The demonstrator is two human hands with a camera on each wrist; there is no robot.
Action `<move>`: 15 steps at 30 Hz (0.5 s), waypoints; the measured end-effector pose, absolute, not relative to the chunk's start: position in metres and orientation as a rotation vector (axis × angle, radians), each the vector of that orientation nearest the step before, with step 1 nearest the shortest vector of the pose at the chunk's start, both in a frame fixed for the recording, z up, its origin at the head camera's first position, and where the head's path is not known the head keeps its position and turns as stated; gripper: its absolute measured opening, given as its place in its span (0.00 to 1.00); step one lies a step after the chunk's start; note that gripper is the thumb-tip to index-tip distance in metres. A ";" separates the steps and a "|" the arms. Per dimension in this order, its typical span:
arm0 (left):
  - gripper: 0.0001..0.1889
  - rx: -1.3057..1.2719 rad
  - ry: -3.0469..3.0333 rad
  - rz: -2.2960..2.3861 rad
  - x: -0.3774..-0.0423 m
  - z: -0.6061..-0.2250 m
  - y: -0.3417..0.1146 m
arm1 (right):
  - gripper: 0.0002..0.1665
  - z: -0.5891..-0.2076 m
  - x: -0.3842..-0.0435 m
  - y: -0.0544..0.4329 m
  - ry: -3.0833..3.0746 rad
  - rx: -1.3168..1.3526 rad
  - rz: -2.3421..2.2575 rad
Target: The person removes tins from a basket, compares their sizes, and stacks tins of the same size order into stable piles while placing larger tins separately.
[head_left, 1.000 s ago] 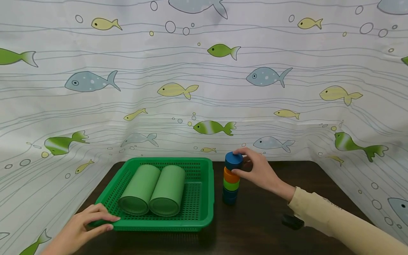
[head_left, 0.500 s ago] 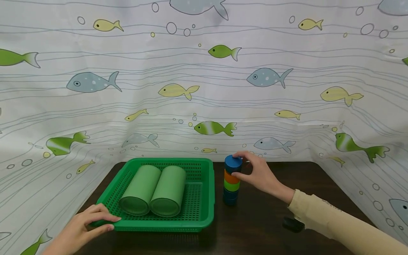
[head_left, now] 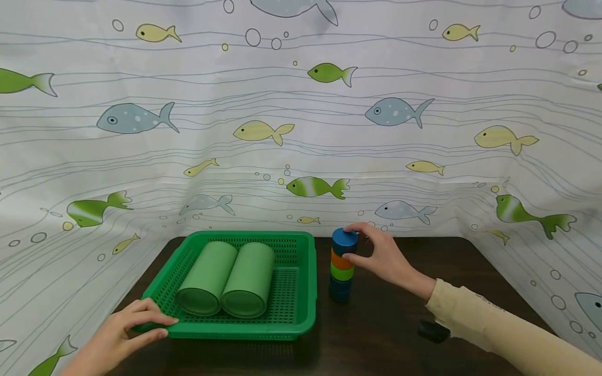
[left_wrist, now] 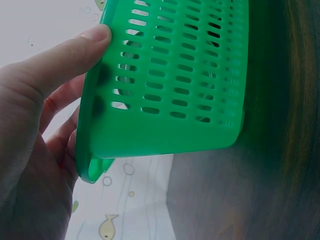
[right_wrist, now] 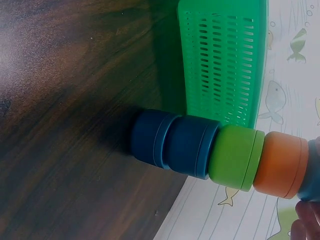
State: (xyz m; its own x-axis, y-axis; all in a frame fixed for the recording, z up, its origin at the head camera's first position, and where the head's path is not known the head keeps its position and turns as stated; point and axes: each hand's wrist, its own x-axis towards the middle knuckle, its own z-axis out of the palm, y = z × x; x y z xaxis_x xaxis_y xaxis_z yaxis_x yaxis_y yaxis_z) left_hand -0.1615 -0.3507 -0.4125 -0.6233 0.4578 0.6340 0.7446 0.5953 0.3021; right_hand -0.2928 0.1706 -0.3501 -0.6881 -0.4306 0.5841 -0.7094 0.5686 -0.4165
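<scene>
In the head view my right hand [head_left: 383,258] holds a small round blue container [head_left: 342,243] between thumb and fingers. It tops an upright stack: an orange container [head_left: 337,262], a bright green one [head_left: 342,273], then two dark blue ones [right_wrist: 192,146]. The right wrist view shows the top blue piece against the orange, with only fingertips at the edge. My left hand [head_left: 124,334] grips the near left corner of a green plastic basket [head_left: 235,330]; up close, its thumb presses the outer rim while fingers curl behind. Inside the basket lie two pale green cylinders [head_left: 207,277], side by side.
Dark wooden table [head_left: 385,334] extends right of the stack and in front of the basket. A white fish-print cloth [head_left: 301,151] encloses the back and sides. A small black object [head_left: 432,331] shows below the right sleeve. The stack stands close to the basket's right side.
The top blue container came down slightly onto the orange one between the first and second frames, my right hand still around it. Since then nothing has visibly moved; the left hand stays put.
</scene>
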 end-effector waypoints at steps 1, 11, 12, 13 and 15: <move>0.27 -0.957 -2.323 -0.765 -0.162 -0.412 -0.351 | 0.32 -0.350 -0.293 0.171 -2.382 0.924 0.900; 0.28 -0.991 -2.296 -0.765 -0.164 -0.412 -0.351 | 0.32 -0.352 -0.294 0.171 -2.374 0.943 0.906; 0.28 -0.989 -2.297 -0.763 -0.164 -0.412 -0.351 | 0.32 -0.352 -0.294 0.171 -2.374 0.944 0.906; 0.28 -0.986 -2.299 -0.759 -0.163 -0.412 -0.351 | 0.32 -0.352 -0.294 0.171 -2.377 0.942 0.908; 0.28 -0.977 -2.304 -0.752 -0.163 -0.413 -0.351 | 0.32 -0.352 -0.294 0.171 -2.387 0.934 0.915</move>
